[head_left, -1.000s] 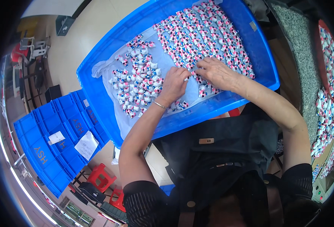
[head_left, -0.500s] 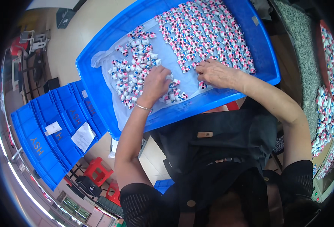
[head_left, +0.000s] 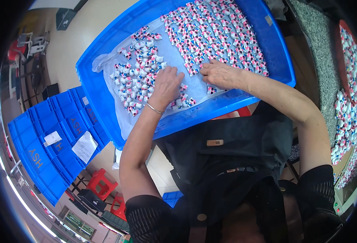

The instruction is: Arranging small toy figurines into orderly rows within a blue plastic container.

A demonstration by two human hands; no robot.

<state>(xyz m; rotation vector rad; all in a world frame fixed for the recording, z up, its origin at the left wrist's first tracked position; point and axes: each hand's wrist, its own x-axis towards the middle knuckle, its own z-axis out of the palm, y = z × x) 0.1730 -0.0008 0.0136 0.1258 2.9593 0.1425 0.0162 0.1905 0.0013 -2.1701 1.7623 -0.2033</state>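
Head view shows me a blue plastic tub (head_left: 281,60): most pink-white-blue figurines (head_left: 215,32) lie in rows, a jumbled heap (head_left: 138,77) unaligned. Left hand (head_left: 166,85) curls beside the heap, right hand (head_left: 221,75) by the rows; holding anything, I can't tell.

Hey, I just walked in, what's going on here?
Someone is handling small pink, white and blue figures in a blue tray. The left hand is at the edge of a loose heap on the left; the right hand is at the near edge of closely set rows. A pale sheet shows between them. Whether either hand grips a figure isn't clear.
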